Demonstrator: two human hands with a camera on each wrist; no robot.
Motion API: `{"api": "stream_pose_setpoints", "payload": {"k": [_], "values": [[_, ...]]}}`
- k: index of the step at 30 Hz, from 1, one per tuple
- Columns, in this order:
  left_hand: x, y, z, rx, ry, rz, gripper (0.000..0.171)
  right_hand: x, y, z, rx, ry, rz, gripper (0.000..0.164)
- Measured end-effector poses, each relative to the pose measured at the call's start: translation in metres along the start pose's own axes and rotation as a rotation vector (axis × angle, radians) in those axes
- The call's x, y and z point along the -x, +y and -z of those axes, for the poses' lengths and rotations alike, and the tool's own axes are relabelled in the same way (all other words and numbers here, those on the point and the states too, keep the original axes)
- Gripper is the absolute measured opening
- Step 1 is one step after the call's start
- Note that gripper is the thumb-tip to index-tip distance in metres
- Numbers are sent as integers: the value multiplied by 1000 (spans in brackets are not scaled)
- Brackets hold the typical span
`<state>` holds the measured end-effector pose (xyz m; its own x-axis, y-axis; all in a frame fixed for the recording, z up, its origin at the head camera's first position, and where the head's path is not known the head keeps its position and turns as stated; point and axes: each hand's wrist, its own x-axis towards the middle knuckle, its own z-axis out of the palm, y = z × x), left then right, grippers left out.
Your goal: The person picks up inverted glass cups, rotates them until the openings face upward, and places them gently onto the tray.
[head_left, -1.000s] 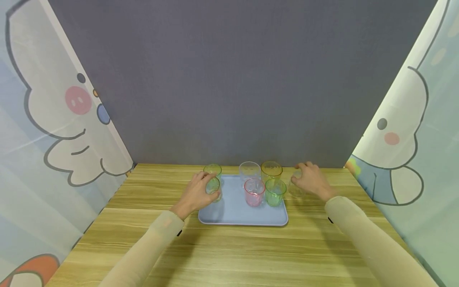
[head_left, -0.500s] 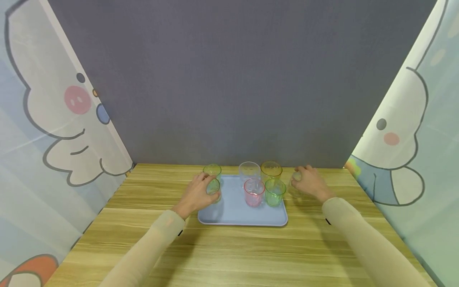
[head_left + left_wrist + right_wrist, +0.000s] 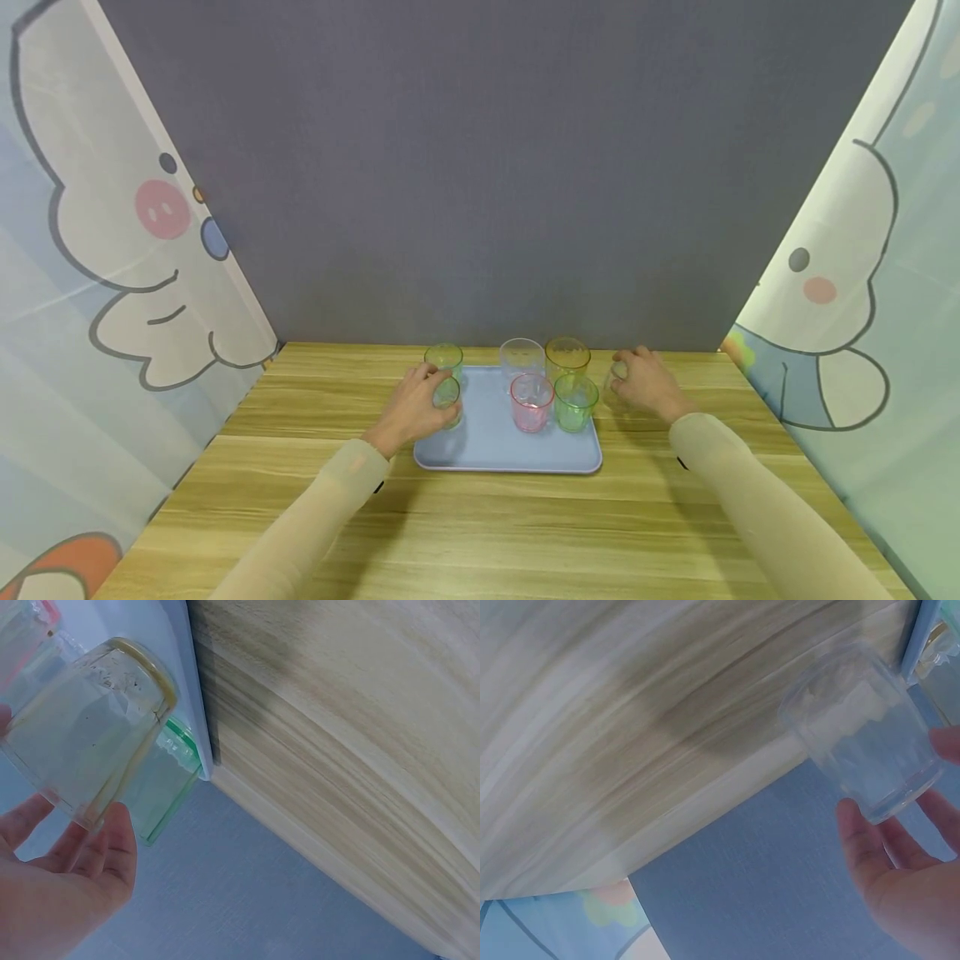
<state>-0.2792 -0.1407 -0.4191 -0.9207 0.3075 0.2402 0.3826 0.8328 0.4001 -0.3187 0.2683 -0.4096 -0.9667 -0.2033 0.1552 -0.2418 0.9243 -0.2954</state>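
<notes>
My left hand [image 3: 415, 406] holds a see-through, amber-tinted glass [image 3: 90, 727] by its rim, over the left end of the blue tray [image 3: 487, 454]. In the left wrist view the thumb is on one side of that rim and the fingers are on the other. Just behind it stands a green glass [image 3: 444, 357]. On the right, beyond the tray's edge, my right hand [image 3: 647, 383] grips a clear glass [image 3: 870, 735] around its rim with thumb and fingers. Both held glasses are upright, and the right one is partly covered by the hand in the head view.
On the tray's right half stand a pink glass [image 3: 532, 406], another green glass [image 3: 575, 406], a clear glass [image 3: 521, 358] and an amber glass [image 3: 567, 357]. A grey panel [image 3: 480, 167] rises behind the wooden table [image 3: 495, 533]. Printed curtains [image 3: 832, 333] hang at both sides.
My right hand has shifted slightly left and toward me, still holding the clear glass. The left hand has barely moved, lowering a little with its glass. The glasses on the tray stay put.
</notes>
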Motion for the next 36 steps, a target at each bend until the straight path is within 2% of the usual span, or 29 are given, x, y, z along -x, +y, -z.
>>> {"api": "stream_pose_setpoints", "payload": {"k": [9,36], "values": [[-2,-4,-4,-19,18,-7,61,-1,0,1,4,-17,-3,52],[-7,-4,-4,-69,-22,20,60,-3,-6,5,16,-46,-23,52]]}}
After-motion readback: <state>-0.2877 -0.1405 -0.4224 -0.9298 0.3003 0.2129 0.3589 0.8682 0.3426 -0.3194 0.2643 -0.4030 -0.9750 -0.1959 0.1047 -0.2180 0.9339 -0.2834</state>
